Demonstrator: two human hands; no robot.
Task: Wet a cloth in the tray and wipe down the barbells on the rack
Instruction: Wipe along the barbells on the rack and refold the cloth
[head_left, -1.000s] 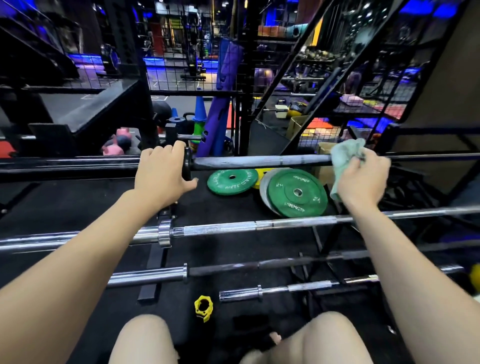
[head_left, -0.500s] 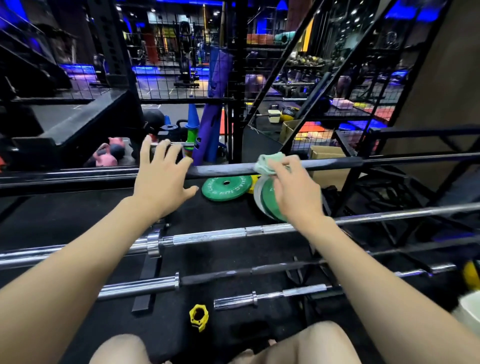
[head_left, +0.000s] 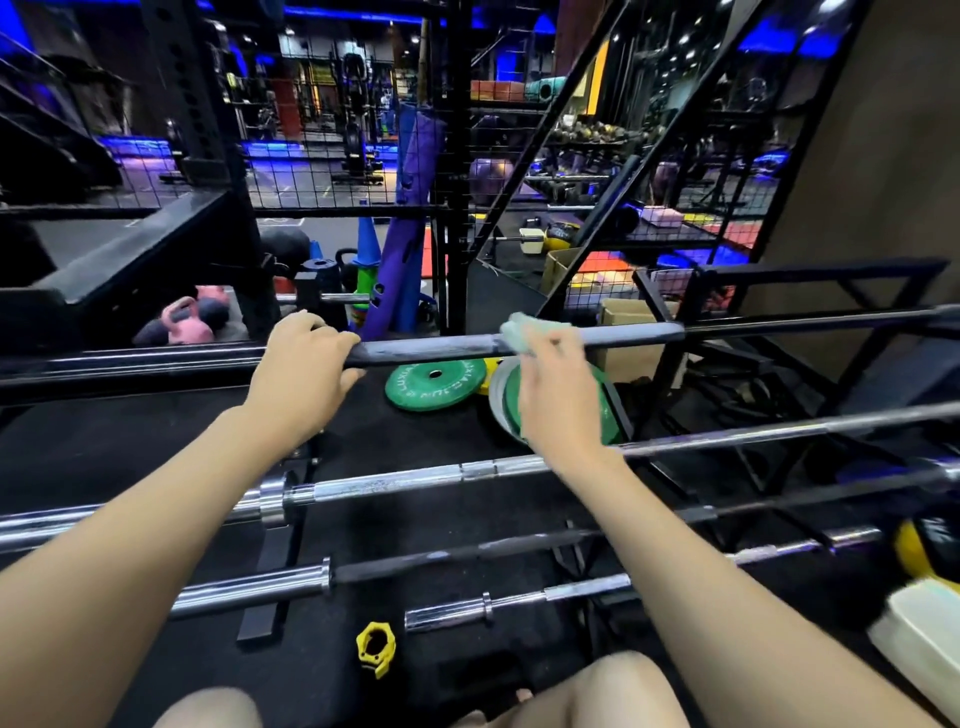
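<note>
A dark barbell (head_left: 431, 347) lies across the top of the rack, running left to right. My left hand (head_left: 304, 374) grips it near its collar, fingers curled over the bar. My right hand (head_left: 558, 395) holds a pale green cloth (head_left: 530, 330) wrapped against the same bar, right of the middle; the hand is motion-blurred. Below it lie a chrome barbell (head_left: 467, 475), a dark-shafted barbell (head_left: 441, 564) and a short chrome bar (head_left: 519, 603). A white tray corner (head_left: 919, 631) shows at the lower right edge.
Green weight plates (head_left: 434, 387) lie on the black floor behind the top bar. A yellow collar clamp (head_left: 375, 649) sits on the floor near my knees. Pink kettlebells (head_left: 187, 325) stand far left. A black mesh fence (head_left: 452, 208) and slanted rack frame (head_left: 660, 332) rise behind.
My right hand slid the cloth leftward along the top barbell, from far right toward the middle. My left hand opened briefly and now grips the bar again.
</note>
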